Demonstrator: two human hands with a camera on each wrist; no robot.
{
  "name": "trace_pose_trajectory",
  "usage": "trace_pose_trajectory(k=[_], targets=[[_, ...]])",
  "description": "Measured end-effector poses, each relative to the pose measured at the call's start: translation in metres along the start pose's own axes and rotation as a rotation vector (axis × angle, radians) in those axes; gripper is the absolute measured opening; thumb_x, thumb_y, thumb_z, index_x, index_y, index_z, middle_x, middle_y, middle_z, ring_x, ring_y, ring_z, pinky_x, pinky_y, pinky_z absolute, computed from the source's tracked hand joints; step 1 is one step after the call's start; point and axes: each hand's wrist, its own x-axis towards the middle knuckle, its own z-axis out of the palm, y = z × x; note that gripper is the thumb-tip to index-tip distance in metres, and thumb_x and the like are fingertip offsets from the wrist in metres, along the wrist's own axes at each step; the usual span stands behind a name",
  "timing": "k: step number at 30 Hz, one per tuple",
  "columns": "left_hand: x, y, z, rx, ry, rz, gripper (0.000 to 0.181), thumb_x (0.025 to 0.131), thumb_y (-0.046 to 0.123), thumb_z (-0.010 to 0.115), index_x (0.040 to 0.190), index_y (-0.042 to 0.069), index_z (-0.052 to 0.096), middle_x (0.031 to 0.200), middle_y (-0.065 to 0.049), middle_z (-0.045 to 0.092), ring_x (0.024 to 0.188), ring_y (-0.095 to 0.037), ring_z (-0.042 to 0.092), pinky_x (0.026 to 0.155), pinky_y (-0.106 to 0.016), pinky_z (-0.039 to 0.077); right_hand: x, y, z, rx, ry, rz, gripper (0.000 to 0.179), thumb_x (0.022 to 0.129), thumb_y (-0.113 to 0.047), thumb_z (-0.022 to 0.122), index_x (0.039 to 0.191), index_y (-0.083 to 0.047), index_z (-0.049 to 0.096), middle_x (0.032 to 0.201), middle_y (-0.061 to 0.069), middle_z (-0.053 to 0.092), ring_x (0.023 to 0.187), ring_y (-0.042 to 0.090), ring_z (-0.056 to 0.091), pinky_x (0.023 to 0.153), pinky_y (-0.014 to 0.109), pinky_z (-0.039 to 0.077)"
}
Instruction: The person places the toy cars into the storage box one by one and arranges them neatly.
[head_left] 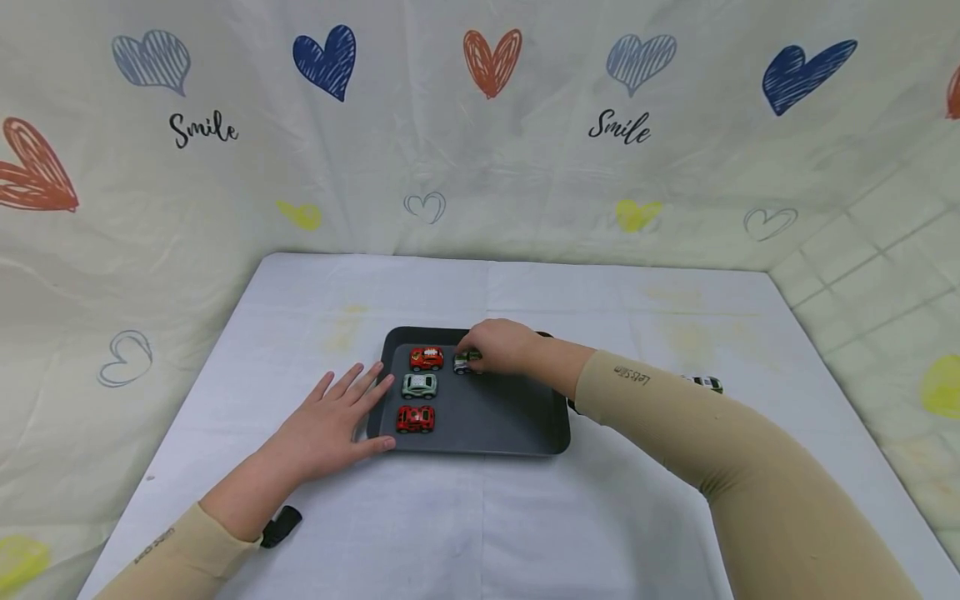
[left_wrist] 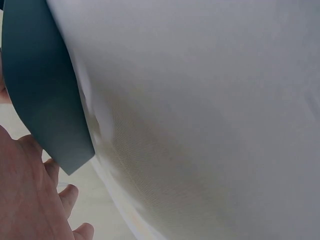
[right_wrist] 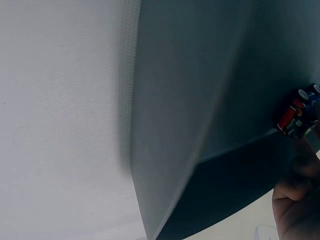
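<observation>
Against the right fingers [head_left: 469, 340], a toy car [head_left: 464, 362]

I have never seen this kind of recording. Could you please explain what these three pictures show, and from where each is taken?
There is no machine: you see a bare left hand and right hand. The widest picture comes from a camera worn on the head; the two close, tilted ones come from a camera on each wrist. On the white cloth lies a dark tray. Along its left side stand a red car, a pale green car and another red car, all toys. The right hand pinches a fourth car. The left hand, fingers spread, is at the tray's left edge. One more car shows behind the right sleeve.
</observation>
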Motion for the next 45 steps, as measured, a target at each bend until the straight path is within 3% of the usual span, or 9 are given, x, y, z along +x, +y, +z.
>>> trace_pose_trajectory(k=[18, 28, 38, 45], targets=[[0.001, 0.001, 0.001, 0.021, -0.009, -0.005, 0.093, 0.088, 0.078, 0.044, 0.159, 0.022, 0.025, 0.165, -0.002, 0.017, 0.151, -0.033, 0.015, 0.120, -0.059, 0.009, 0.000, -0.002, -0.002, -0.022, 0.001, 0.004, 0.033, 0.097, -0.025, 0.066, 0.129, -0.019, 0.069, 0.123, 0.000, 0.068, 0.109, 0.015, 0.064, 0.093, 0.034, 0.053], [0.002, 0.002, 0.001, 0.020, -0.014, -0.012, 0.093, 0.088, 0.077, 0.046, 0.159, 0.022, 0.024, 0.166, -0.002, 0.016, 0.151, -0.033, 0.014, 0.120, -0.058, 0.009, -0.003, 0.001, -0.010, 0.000, 0.052, 0.018, 0.034, 0.096, -0.026, 0.067, 0.129, -0.022, 0.069, 0.125, -0.001, 0.067, 0.112, 0.015, 0.062, 0.095, 0.034, 0.052], [0.000, 0.003, 0.002, 0.016, -0.006, -0.013, 0.092, 0.088, 0.075, 0.049, 0.159, 0.021, 0.026, 0.165, -0.004, 0.018, 0.150, -0.034, 0.016, 0.119, -0.059, 0.010, -0.025, 0.004, -0.024, 0.055, 0.106, 0.024, 0.035, 0.095, -0.027, 0.069, 0.129, -0.020, 0.069, 0.129, 0.001, 0.065, 0.122, 0.018, 0.058, 0.103, 0.037, 0.047], [0.001, 0.004, 0.000, 0.017, -0.015, -0.012, 0.092, 0.089, 0.074, 0.050, 0.159, 0.021, 0.025, 0.165, -0.003, 0.016, 0.151, -0.034, 0.015, 0.119, -0.059, 0.009, -0.049, 0.024, -0.029, 0.090, 0.179, 0.060, 0.035, 0.095, -0.027, 0.069, 0.129, -0.021, 0.069, 0.127, 0.001, 0.066, 0.121, 0.020, 0.059, 0.101, 0.040, 0.048]])
